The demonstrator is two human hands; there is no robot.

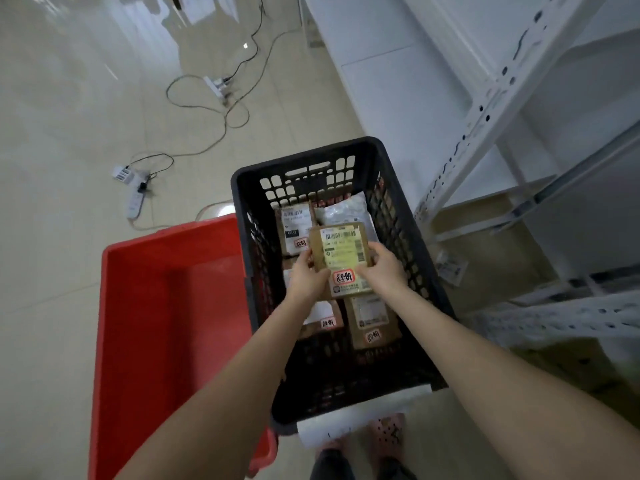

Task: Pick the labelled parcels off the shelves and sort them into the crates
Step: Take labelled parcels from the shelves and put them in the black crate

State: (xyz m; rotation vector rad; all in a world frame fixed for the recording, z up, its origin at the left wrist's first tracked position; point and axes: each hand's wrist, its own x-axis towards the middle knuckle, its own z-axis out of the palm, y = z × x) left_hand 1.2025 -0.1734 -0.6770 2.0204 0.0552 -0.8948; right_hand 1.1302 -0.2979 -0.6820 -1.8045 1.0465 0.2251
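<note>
The left hand point(307, 276) and right hand point(383, 268), fingers clamped on a brown parcel's point(341, 251) side edges, hold it over the black crate point(242, 216), the red crate point(173, 323) at nine o'clock, so lowering and releasing it looks next.

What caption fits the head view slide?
The left hand and right hand hold a labelled parcel over the black crate, beside the red crate.

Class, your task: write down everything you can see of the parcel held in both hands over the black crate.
The parcel is a flat brown packet, cardboard by its look. A pale yellow shipping label with a barcode at its top covers most of its face; below sits a white sticker with red-ringed handwriting. It faces label up over the black crate, above other parcels. The left hand grips its left edge, the right hand its right edge.
</note>
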